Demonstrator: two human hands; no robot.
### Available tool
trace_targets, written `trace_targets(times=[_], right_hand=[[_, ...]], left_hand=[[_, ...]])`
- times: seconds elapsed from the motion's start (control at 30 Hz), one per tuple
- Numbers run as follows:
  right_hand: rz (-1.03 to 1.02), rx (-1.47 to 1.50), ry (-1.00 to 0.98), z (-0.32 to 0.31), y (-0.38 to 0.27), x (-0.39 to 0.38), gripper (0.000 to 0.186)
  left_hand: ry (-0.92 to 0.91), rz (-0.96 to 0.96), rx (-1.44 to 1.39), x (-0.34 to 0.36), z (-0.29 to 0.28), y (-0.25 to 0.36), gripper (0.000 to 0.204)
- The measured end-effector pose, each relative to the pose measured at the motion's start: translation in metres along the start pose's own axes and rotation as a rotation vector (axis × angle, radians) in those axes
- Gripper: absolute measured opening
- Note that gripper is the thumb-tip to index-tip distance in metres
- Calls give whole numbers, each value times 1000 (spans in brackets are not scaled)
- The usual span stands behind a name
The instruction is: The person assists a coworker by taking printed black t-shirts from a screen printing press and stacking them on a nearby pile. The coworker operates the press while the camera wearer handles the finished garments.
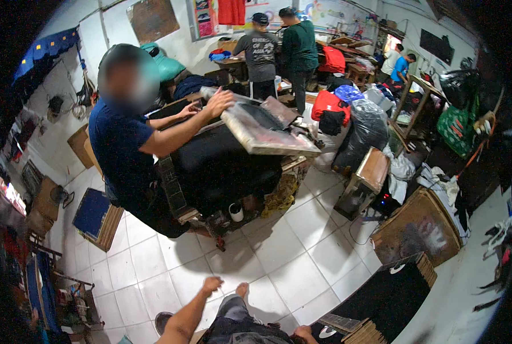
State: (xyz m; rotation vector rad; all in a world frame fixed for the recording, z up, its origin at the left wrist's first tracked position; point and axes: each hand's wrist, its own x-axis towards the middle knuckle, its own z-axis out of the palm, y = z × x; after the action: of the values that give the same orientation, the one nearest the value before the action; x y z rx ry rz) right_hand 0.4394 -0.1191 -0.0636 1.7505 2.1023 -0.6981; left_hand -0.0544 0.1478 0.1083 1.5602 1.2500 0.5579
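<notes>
Black panels (391, 301) lie at the near right, dark and flat on top, their ends layered in brown, with small white round marks. The right hand (305, 332) is beside their near end, partly cut off; whether it grips or touches them, I cannot tell. The left hand (213, 284), loosely curled and seemingly holding nothing, hangs over a floor (310, 223) of pale square tiles. Farther off, a co-worker (121, 146) tilts a framed screen (267, 140) above a black-topped table (224, 163); bulging bags (366, 129) crowd the far right
</notes>
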Motion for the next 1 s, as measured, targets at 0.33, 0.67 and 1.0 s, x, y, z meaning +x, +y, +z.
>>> trace_targets(times=[0.33, 0.67, 1.0], right_hand=[[234, 936, 49, -311, -145, 174, 14], [-435, 322, 866, -614, -337, 439, 57], [-116, 830, -652, -643, -280, 382, 38]], left_hand=[[1026, -529, -554, 160, -278, 38, 63], [686, -430, -1088, 176, -353, 35, 17], [394, -295, -1579, 180, -360, 16, 36]])
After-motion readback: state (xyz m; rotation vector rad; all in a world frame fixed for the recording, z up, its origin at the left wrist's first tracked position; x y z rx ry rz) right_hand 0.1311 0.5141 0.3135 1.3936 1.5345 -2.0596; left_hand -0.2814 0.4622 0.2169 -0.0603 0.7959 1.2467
